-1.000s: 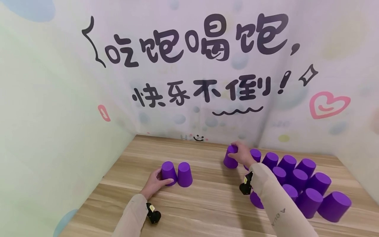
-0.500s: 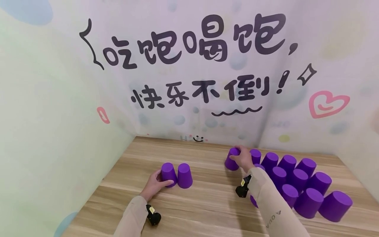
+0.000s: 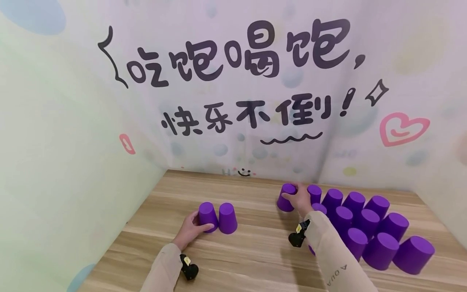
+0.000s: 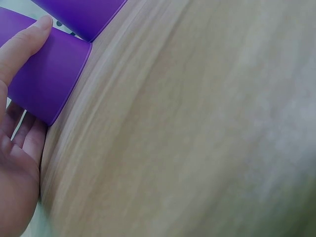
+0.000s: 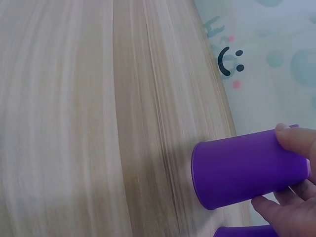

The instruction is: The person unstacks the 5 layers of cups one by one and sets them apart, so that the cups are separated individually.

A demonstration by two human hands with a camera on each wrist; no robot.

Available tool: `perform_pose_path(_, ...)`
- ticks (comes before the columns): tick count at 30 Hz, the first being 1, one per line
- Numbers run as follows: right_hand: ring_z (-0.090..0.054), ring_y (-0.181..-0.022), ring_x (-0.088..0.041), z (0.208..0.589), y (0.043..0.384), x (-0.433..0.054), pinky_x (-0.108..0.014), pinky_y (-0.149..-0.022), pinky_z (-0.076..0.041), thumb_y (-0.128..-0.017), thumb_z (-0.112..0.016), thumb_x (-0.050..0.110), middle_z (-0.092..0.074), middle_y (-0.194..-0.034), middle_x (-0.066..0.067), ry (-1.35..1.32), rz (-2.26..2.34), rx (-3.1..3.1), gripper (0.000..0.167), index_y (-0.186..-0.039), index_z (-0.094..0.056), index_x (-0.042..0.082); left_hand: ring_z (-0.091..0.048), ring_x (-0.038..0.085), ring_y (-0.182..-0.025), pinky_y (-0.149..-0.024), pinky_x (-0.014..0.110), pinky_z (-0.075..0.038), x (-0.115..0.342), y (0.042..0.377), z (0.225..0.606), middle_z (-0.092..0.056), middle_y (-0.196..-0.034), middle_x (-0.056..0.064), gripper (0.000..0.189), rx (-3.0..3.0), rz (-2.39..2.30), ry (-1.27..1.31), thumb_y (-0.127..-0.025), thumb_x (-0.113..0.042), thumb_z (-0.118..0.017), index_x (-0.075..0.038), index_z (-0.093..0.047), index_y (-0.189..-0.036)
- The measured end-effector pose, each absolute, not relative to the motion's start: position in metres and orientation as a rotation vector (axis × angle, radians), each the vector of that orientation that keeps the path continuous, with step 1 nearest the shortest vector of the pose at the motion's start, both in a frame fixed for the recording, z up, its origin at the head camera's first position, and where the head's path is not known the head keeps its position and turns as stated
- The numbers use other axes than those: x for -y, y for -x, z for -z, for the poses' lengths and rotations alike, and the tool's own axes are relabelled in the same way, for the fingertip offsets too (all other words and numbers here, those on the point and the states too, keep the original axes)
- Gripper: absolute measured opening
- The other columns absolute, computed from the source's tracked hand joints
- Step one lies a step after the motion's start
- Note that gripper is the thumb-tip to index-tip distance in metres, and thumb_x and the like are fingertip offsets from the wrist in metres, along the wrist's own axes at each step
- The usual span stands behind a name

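Note:
Two upside-down purple cups stand side by side left of centre on the wooden table. My left hand (image 3: 190, 229) grips the left one, a purple cup (image 3: 208, 217), thumb across its front and fingers round its far side. Just right of it stands the other cup (image 3: 228, 219). Farther back, my right hand (image 3: 302, 198) holds another upside-down purple cup (image 5: 247, 168) near its closed end, thumb on one side and fingers on the other. In the right wrist view its rim is close to the tabletop; I cannot tell whether it touches.
Several more upside-down purple cups (image 3: 380, 251) stand in rows at the right of the table (image 3: 251, 259), partly hidden by my right sleeve (image 3: 335, 255). A printed cloth wall (image 3: 233, 150) borders the table's back edge. A pale wall (image 3: 73, 162) stands at the left.
My right hand and its cup have shifted slightly toward me and to the right. The left hand keeps its grip on its cup, which stays beside its neighbour.

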State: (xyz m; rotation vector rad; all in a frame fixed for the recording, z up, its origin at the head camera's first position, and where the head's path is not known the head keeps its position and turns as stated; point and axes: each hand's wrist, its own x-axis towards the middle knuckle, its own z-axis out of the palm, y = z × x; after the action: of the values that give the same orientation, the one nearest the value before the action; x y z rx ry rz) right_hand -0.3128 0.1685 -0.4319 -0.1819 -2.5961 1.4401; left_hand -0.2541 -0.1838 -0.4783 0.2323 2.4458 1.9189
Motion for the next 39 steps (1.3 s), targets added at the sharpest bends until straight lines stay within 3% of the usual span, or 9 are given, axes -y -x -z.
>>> perform_pose_path(11, -0.042, -0.110, -0.041, 0.432, 0.314, -0.168, -0.049, -0.092, -0.038, -0.078, -0.065, 0.008, -0.044, -0.120, -0.029, 0.238, -1.389, 2.594, 0.053, -0.123, -0.041, -0.007, -0.046, 0.030, -0.113, -0.097, 0.039, -0.037, 0.188, 0.266, 0.498, -0.050, -0.122, 0.018, 0.070, -2.446, -1.928, -0.184, -0.071, -0.016, -0.075, 0.001, -0.041, -0.129)
perform_pose_path(25, -0.039, -0.111, -0.043, 0.435, 0.318, -0.174, -0.050, -0.094, -0.033, -0.077, -0.065, 0.012, -0.045, -0.119, -0.029, 0.292, -1.304, 2.600, 0.053, -0.121, -0.042, -0.007, -0.045, 0.033, -0.113, -0.096, 0.040, -0.037, 0.180, 0.248, 0.468, -0.049, -0.121, 0.022, 0.065, -2.421, -1.919, -0.206, -0.073, -0.009, -0.072, 0.006, -0.039, -0.128)
perform_pose_path(39, -0.037, -0.113, -0.044, 0.435, 0.318, -0.171, -0.051, -0.094, -0.034, -0.079, -0.063, 0.012, -0.042, -0.122, -0.030, 0.309, -1.309, 2.607, 0.057, -0.126, -0.037, -0.007, -0.045, 0.031, -0.114, -0.097, 0.040, -0.036, 0.188, 0.266, 0.498, -0.049, -0.122, 0.019, 0.071, -2.442, -1.930, -0.182, -0.070, -0.017, -0.076, 0.001, -0.040, -0.129)
